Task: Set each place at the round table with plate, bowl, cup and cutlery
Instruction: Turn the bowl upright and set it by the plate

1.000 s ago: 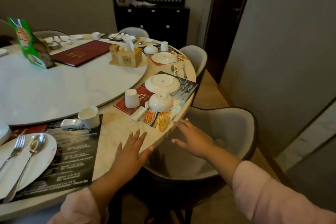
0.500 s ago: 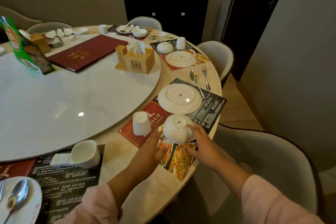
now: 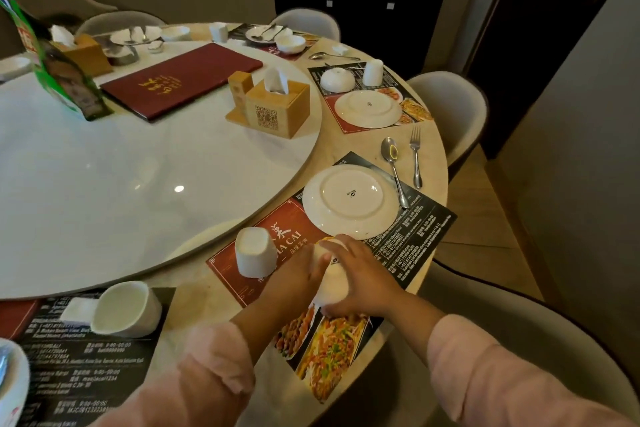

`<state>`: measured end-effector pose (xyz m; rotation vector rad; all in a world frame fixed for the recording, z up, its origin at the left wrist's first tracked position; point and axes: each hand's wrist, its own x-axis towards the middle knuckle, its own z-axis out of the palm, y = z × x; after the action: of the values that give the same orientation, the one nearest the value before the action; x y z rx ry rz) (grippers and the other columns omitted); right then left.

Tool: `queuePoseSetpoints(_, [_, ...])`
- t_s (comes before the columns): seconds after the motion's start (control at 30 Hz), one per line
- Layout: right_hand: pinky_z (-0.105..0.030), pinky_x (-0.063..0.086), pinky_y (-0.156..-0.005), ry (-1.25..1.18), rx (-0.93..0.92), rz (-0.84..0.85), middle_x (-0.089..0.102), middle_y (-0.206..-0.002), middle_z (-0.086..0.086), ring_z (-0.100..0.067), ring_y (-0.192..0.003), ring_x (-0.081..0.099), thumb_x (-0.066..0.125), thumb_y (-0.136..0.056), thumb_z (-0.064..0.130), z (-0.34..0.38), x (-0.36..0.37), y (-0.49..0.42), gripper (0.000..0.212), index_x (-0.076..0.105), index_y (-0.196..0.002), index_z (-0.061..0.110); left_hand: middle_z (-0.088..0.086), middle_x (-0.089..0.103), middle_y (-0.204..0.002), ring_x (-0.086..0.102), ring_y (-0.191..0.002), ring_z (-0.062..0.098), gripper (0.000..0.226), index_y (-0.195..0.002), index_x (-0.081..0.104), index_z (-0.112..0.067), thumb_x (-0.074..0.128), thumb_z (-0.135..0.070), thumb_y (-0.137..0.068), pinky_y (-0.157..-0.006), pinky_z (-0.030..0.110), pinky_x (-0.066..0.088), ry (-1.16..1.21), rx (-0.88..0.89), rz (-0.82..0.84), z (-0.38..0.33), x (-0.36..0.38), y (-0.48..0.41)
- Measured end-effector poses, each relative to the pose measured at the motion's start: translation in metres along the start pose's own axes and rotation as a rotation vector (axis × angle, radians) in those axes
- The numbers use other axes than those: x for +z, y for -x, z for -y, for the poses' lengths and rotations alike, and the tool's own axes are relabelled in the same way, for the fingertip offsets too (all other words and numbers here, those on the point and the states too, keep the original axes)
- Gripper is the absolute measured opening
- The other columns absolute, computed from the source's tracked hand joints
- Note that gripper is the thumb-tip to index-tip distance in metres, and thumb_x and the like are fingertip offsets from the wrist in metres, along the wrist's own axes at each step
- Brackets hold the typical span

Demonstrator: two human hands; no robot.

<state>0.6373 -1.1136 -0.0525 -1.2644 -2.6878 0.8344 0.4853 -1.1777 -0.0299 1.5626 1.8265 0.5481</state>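
One second ago both hands were flat at the table's edge. Half a second ago they only touched the sides of the white round ceramic bowl (image 3: pixel 331 289), and its foot ring was still in sight. Now the right hand (image 3: pixel 364 279) lies over the top of it with curled fingers, and the left hand (image 3: pixel 302 274) cups its left side, so that only a narrow strip of smooth glaze shows between them. The bowl stands upside down, as before, on the glossy printed paper placemat (image 3: pixel 427 230), red and black with food photographs, near the table's edge.

Just beyond the hands lies the round white porcelain plate (image 3: pixel 349 202), also upside down, its raised ring and small maker's stamp upward. Left of the hands is the small white handleless cup (image 3: pixel 254 255), inverted. The shiny steel spoon (image 3: pixel 393 168) and steel fork (image 3: pixel 415 156) lie side by side to the right of the plate. The beige marble-like round table (image 3: pixel 341 154) carries a polished white turntable (image 3: pixel 138 166), which reflects a lamp.
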Motion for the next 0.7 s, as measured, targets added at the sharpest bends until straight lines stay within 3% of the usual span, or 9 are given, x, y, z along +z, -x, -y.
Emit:
queuePoseSetpoints(0.13, [-0.037,0.033,-0.106,0.022,-0.041,-0.032,0.016,-0.151,0.007,-0.019,-0.137,0.017,0.078,-0.054,0.057,0.001,-0.005,0.002,0.107,0.018,-0.141,0.04,0.002,0.06,-0.12,0.056,-0.105,0.011,0.049,-0.125,0.049,-0.02,0.023,-0.051,-0.096,-0.092,0.029,0.046,0.033,0.033,0.007,-0.006,-0.003,0.006])
queuePoseSetpoints(0.27, [-0.035,0.038,-0.105,-0.167,-0.023,-0.002,0.036,-0.139,0.011,-0.012,-0.128,0.034,0.081,-0.05,0.054,0.0,-0.013,0.005,0.103,0.03,-0.137,0.038,-0.004,0.057,-0.121,0.051,-0.108,0.01,0.051,-0.127,0.052,-0.02,0.024,-0.05,-0.097,-0.091,0.024,0.037,0.23,-0.024,0.056,-0.015,-0.016,0.015])
queuePoseSetpoints(0.33, [-0.034,0.044,-0.099,-0.452,0.082,0.067,0.045,-0.131,0.008,-0.013,-0.12,0.046,0.082,-0.057,0.046,0.005,-0.024,0.011,0.092,0.037,-0.136,0.033,-0.002,0.055,-0.131,0.05,-0.119,0.014,0.069,-0.129,0.052,-0.024,0.022,-0.069,-0.086,-0.106,0.034,0.035,0.414,-0.072,0.061,-0.017,-0.022,0.017])
queuePoseSetpoints(0.4, [-0.034,0.053,-0.085,-0.967,0.223,0.194,0.053,-0.122,-0.004,-0.021,-0.109,0.055,0.071,-0.066,0.043,0.011,-0.035,0.019,0.073,0.044,-0.132,0.025,-0.004,0.055,-0.13,0.05,-0.123,0.017,0.076,-0.129,0.05,-0.025,0.019,-0.075,-0.081,-0.108,0.041,0.037,0.612,-0.125,0.08,-0.019,-0.024,0.02])
queuePoseSetpoints(0.43, [-0.035,0.055,-0.078,-1.207,0.29,0.234,0.054,-0.117,-0.009,-0.024,-0.105,0.056,0.064,-0.069,0.047,0.012,-0.038,0.023,0.065,0.047,-0.127,0.024,-0.01,0.056,-0.123,0.054,-0.117,0.014,0.069,-0.129,0.046,-0.027,0.018,-0.07,-0.083,-0.101,0.034,0.045,0.692,-0.143,0.073,-0.02,-0.023,0.021])
queuePoseSetpoints(0.5, [-0.04,0.056,-0.072,-1.385,0.408,0.222,0.054,-0.117,-0.015,-0.031,-0.105,0.056,0.056,-0.077,0.058,0.014,-0.043,0.028,0.056,0.049,-0.122,0.024,-0.019,0.053,-0.108,0.056,-0.098,0.002,0.054,-0.134,0.035,-0.028,0.015,-0.056,-0.092,-0.074,0.012,0.052,0.767,-0.139,0.073,-0.027,-0.021,0.026])
queuePoseSetpoints(0.53, [-0.042,0.056,-0.073,-1.355,0.467,0.186,0.055,-0.116,-0.015,-0.032,-0.105,0.056,0.05,-0.084,0.061,0.016,-0.046,0.028,0.051,0.048,-0.12,0.024,-0.019,0.05,-0.104,0.055,-0.092,-0.001,0.048,-0.134,0.033,-0.028,0.013,-0.051,-0.096,-0.067,0.007,0.051,0.774,-0.133,0.071,-0.032,-0.02,0.029])
queuePoseSetpoints(0.6, [-0.046,0.053,-0.085,-1.136,0.587,0.026,0.056,-0.11,-0.009,-0.031,-0.104,0.055,0.041,-0.091,0.056,0.015,-0.044,0.023,0.04,0.046,-0.115,0.024,-0.018,0.049,-0.098,0.054,-0.087,-0.003,0.038,-0.122,0.036,-0.034,0.009,-0.047,-0.098,-0.068,0.007,0.048,0.769,-0.144,0.085,-0.036,-0.015,0.032])
queuePoseSetpoints(0.7, [-0.037,0.037,-0.1,-0.785,0.534,-0.184,0.054,-0.115,-0.01,-0.029,-0.118,0.049,0.035,-0.098,0.043,0.013,-0.04,0.015,0.045,0.05,-0.126,0.01,-0.024,0.05,-0.085,0.058,-0.066,-0.011,0.035,-0.093,0.042,-0.043,0.007,-0.043,-0.1,-0.062,0.003,0.046,0.743,-0.142,0.102,-0.043,-0.012,0.037])
